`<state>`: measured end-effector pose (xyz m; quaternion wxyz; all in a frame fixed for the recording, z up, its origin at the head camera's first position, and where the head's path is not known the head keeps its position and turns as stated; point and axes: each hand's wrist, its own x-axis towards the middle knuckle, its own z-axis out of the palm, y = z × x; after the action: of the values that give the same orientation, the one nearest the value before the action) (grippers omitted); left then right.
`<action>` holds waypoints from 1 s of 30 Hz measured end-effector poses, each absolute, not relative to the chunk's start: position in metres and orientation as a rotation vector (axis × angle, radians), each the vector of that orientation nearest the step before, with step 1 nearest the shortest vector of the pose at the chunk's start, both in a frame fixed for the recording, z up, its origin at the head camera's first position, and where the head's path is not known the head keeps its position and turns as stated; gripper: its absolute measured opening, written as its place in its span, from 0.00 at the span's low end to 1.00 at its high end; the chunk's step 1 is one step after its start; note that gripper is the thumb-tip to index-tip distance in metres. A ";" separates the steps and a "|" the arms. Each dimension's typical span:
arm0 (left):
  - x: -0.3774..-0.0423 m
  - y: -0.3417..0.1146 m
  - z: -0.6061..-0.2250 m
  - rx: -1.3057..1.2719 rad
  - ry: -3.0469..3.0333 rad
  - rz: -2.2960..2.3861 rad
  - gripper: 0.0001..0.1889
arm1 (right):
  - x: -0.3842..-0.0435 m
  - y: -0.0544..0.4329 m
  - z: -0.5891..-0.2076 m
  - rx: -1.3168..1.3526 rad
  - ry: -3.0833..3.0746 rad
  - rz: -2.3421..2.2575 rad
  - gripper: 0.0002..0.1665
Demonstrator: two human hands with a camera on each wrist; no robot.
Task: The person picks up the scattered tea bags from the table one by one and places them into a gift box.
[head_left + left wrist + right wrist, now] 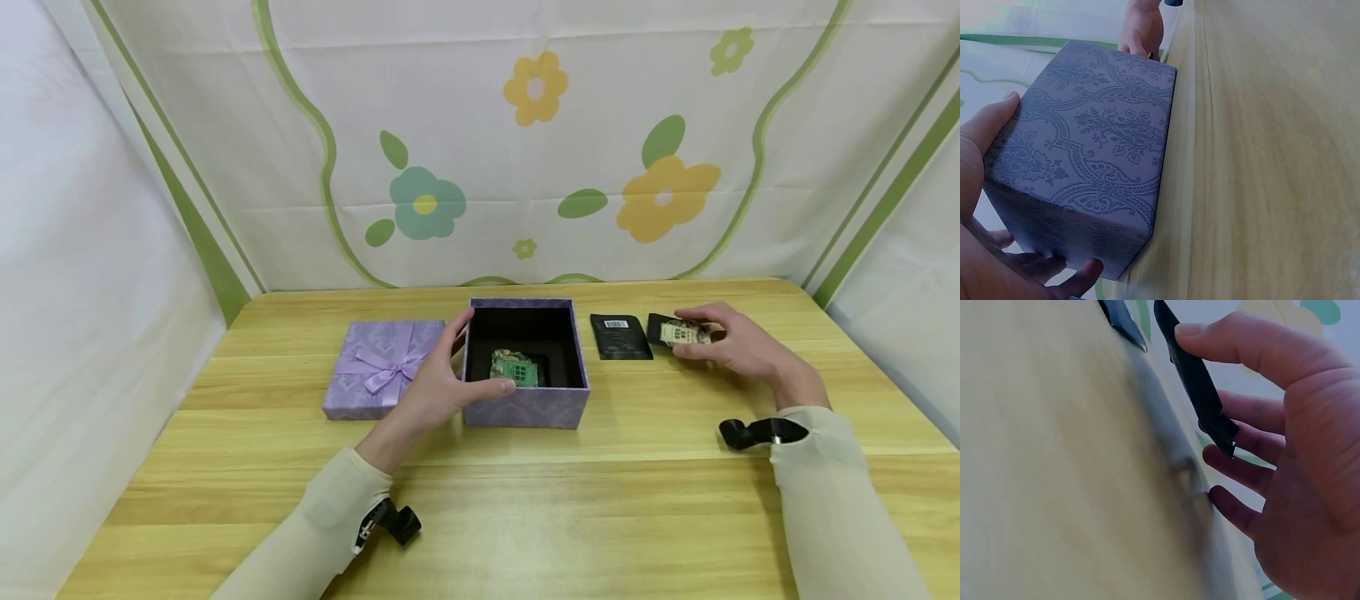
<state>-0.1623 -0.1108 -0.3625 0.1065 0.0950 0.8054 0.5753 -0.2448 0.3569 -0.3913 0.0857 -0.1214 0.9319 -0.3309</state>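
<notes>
A purple patterned gift box [525, 408] stands lidless on the wooden table, its dark inside holding a sachet with a green label [519, 370]. My left hand [442, 379] grips the box at its near left corner, thumb at the front rim and fingers along the left side. In the left wrist view the fingertips [1089, 270] press on the box wall. Over at the right, my right hand [738, 343] pinches a small black sachet [678, 332] with a cream label. The right wrist view shows this sachet [1194, 381] edge-on between thumb and fingers, tilted above the table.
Left of the box lies its purple lid [356, 390] with a ribbon bow. A black packet with a white barcode label [621, 337] lies between the box and my right hand. Behind the table [555, 508] hangs a white flower-printed cloth [465, 108]. Black wrist cameras sit on both sleeves.
</notes>
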 end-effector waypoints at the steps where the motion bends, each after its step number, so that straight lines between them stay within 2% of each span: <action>1: -0.162 -0.111 -0.363 0.282 2.372 1.696 0.62 | -0.245 0.356 -0.390 -0.368 2.780 -0.990 0.47; 12: -0.162 -0.110 -0.363 0.280 2.378 1.702 0.62 | -0.242 0.339 -0.369 -0.386 2.806 -1.002 0.44; 30: -0.163 -0.107 -0.365 0.269 2.378 1.700 0.62 | -0.233 0.310 -0.341 -0.566 2.858 -1.029 0.38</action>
<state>-0.1630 -0.1068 -0.3646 0.1028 0.0913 0.8057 0.5761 -0.2335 0.3095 -0.3412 0.0256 -0.1832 0.9246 -0.3329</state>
